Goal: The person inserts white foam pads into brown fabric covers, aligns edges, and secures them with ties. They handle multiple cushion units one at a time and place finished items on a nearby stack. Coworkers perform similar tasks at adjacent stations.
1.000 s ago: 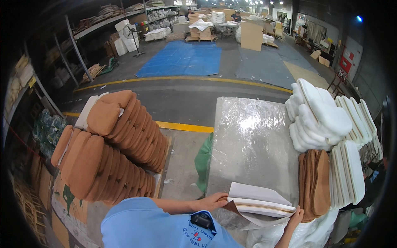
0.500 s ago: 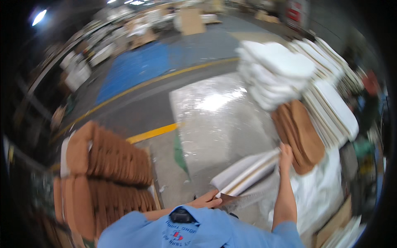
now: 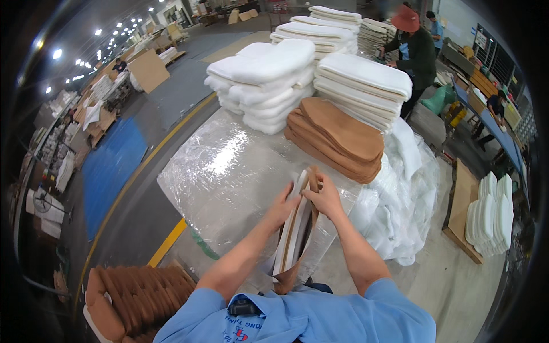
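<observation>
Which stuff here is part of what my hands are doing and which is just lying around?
In hand: left hand and right hand on the white foam pad in its brown cover.

Lying about: white foam stacks, brown cover pile, plastic-wrapped table, finished brown cushions.

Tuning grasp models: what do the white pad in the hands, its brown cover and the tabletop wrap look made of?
White pad: likely foam, matte, thick soft edge. Brown cover: seemingly fabric or faux leather, matte, limp folds. Tabletop wrap: clear plastic film, glossy, wrinkled glare.
</observation>
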`<state>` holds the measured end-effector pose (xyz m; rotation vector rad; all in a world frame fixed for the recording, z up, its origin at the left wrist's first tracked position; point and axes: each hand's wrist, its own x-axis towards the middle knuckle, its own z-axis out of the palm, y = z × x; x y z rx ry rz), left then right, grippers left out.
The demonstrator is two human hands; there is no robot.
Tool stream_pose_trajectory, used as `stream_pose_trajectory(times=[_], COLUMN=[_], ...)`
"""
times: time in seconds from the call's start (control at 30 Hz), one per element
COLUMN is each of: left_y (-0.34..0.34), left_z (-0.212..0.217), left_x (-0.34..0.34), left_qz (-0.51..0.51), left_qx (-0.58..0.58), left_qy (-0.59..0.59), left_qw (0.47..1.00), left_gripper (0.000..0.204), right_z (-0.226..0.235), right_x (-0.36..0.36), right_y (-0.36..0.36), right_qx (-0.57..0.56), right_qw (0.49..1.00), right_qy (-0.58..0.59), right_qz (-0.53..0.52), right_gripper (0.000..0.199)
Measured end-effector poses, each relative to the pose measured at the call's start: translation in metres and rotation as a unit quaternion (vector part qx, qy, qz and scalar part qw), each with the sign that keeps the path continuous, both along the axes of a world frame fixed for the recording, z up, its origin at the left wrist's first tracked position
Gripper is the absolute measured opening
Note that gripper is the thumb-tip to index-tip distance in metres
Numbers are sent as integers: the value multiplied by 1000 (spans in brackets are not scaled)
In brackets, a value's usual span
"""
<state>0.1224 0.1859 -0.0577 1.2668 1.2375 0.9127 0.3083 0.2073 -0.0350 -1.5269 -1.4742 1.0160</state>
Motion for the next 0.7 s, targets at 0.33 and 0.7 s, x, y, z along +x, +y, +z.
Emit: stream_pose_trajectory(times=[0.33,0.7], left_y=[107,93], left_z=[-5,-38], left_x=[58,60], left_qz=[-80,35], left_qx=[162,77], left_qy=[120,-114], left_qw=[976,990], left_gripper=[30,23], right_z=[2,-1], right_x=[46,31], right_y=[47,36], right_qx=[-109,16], right_qw=[990,969], right_qy=[-66,-167], right_qz=[58,180], right_gripper=[39,32])
